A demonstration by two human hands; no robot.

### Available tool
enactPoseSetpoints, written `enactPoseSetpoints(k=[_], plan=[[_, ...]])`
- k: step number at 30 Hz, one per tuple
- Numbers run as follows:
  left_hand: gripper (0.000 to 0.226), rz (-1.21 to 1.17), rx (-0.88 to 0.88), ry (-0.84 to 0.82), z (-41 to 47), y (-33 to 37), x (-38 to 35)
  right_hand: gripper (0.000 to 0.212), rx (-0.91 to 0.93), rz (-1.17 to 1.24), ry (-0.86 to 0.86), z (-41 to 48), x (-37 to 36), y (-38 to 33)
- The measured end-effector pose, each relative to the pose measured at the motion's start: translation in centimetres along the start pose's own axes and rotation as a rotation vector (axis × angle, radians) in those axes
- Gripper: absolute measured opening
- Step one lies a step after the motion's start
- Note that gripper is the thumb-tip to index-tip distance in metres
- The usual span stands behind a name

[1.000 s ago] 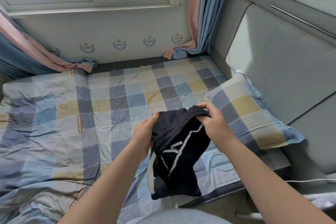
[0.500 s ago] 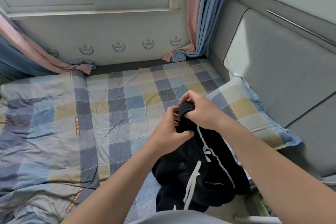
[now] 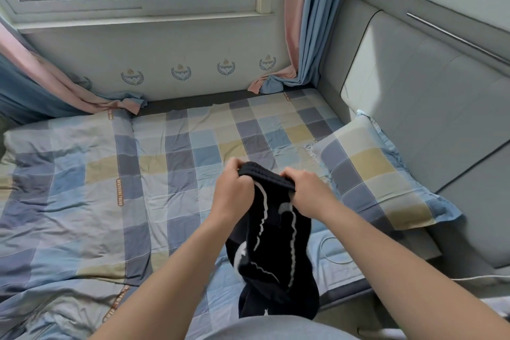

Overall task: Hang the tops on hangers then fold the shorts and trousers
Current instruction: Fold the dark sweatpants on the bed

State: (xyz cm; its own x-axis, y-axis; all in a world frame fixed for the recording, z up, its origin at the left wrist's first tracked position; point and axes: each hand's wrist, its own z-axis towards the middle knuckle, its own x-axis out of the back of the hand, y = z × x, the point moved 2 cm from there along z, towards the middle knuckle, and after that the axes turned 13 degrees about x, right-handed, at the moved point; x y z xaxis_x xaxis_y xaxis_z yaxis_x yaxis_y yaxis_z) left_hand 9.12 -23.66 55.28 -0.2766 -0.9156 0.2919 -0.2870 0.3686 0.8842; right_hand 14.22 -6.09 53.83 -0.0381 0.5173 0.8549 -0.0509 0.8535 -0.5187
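Observation:
A pair of black shorts with white piping (image 3: 271,251) hangs in the air above the near edge of the bed (image 3: 116,179). My left hand (image 3: 234,190) grips the elastic waistband at its left end. My right hand (image 3: 306,192) grips the same waistband at its right end. The waistband is stretched a short way between the two hands, and the legs hang bunched and twisted below them. No hangers or tops are in view.
A checked pillow (image 3: 380,176) lies at the right against the grey padded headboard (image 3: 430,107). A thin white cable (image 3: 335,250) loops on the sheet below the pillow. Pink and blue curtains (image 3: 298,19) hang by the window behind the bed.
My hands, close together at the waistband half a second ago, have moved apart along it. The shorts now hang straighter below them.

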Motion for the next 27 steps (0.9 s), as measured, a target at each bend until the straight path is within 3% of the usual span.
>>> enactPoseSetpoints(k=[7,12,16,19,22,27], plan=[[0.03,-0.43,0.213,0.119,1.5,-0.7,4.2,0.02,-0.394,-0.048,-0.002,-3.6,-6.3,8.2],[0.036,-0.485,0.247,0.203,2.1,-2.7,6.1,0.025,-0.62,0.354,0.23,-4.5,-5.7,11.7],[0.037,-0.224,0.362,0.139,3.2,-5.8,6.4,0.037,-0.735,0.797,0.429,-3.1,-2.4,11.8],[0.016,0.092,0.404,0.11,4.0,-7.9,6.3,0.039,-0.656,0.836,0.49,-1.9,1.0,10.2],[0.011,0.476,0.323,0.089,4.1,-8.9,5.6,0.033,-0.515,0.82,0.471,-0.7,3.5,7.5],[0.01,0.748,0.296,0.12,3.8,-9.6,4.1,0.019,-0.248,0.777,0.407,0.6,6.4,3.5]])
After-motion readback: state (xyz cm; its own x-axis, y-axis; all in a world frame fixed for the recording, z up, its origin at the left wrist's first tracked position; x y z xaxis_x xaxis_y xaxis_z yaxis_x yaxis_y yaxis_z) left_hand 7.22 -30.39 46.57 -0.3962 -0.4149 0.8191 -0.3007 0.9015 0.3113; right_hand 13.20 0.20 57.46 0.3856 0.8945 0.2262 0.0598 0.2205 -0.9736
